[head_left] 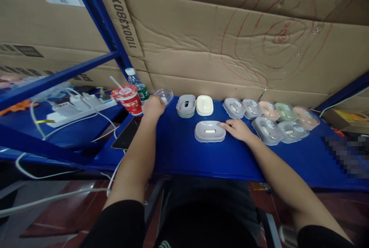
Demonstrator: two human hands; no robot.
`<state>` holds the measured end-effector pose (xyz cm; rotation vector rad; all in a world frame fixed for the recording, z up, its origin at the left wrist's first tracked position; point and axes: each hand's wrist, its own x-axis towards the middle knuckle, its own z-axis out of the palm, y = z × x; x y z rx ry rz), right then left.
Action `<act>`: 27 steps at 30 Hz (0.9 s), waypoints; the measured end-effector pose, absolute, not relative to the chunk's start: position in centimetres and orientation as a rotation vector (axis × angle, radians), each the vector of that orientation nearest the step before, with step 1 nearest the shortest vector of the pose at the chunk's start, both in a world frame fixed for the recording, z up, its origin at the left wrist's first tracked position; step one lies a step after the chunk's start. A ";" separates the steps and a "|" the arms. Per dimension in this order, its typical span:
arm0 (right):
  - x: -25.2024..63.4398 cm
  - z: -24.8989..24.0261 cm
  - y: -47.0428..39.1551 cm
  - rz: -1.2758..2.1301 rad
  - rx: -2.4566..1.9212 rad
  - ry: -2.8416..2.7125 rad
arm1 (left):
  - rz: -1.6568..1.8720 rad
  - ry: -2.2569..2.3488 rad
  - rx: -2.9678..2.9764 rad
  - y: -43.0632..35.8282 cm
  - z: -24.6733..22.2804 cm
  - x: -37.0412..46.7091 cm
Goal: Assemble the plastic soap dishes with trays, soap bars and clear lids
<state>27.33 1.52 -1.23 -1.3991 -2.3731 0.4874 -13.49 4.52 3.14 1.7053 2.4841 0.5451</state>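
Observation:
My left hand (155,107) reaches to the back left of the table, its fingers closed at the edge of a clear plastic lid (166,95). In front of me lies a grey oval soap dish (210,135) with a pale bar-shaped piece in its middle. My right hand (238,129) grips the right rim of that dish, thumb on top; its other fingers are partly hidden. Behind the dish stand a stack of grey soap dishes (186,106) and a cream-coloured dish or lid (204,105).
Several covered dishes (267,130) in grey, peach and green stand in two rows at the right. A red paper cup (127,100), a water bottle (139,85) and a dark tablet (126,135) are at the left. A power strip (82,110) with cables lies beyond the blue frame.

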 end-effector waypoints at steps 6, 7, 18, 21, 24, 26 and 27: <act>27.3 -0.7 1.3 0.491 -1.397 -2.369 | 0.757 2.509 1.695 3.9 3.5 -12.9; 27.3 -0.7 1.3 0.487 -1.392 -2.366 | 0.832 2.525 1.691 3.8 3.7 -12.7; 27.1 -0.2 0.5 0.466 -1.176 -1.956 | 1.494 1.902 2.047 1.5 5.2 -7.6; 26.7 0.0 0.2 0.582 -1.105 -1.922 | 1.334 1.594 2.069 0.4 4.7 -4.8; 26.2 0.0 0.0 0.744 -1.063 -1.933 | 1.112 1.450 2.036 -0.4 4.2 -2.5; 26.0 0.0 -0.1 0.846 -1.084 -1.929 | 1.000 1.453 2.062 -0.8 4.1 -1.6; 25.9 0.0 -0.1 0.889 -1.108 -1.921 | 0.940 1.480 2.092 -0.9 4.1 -1.4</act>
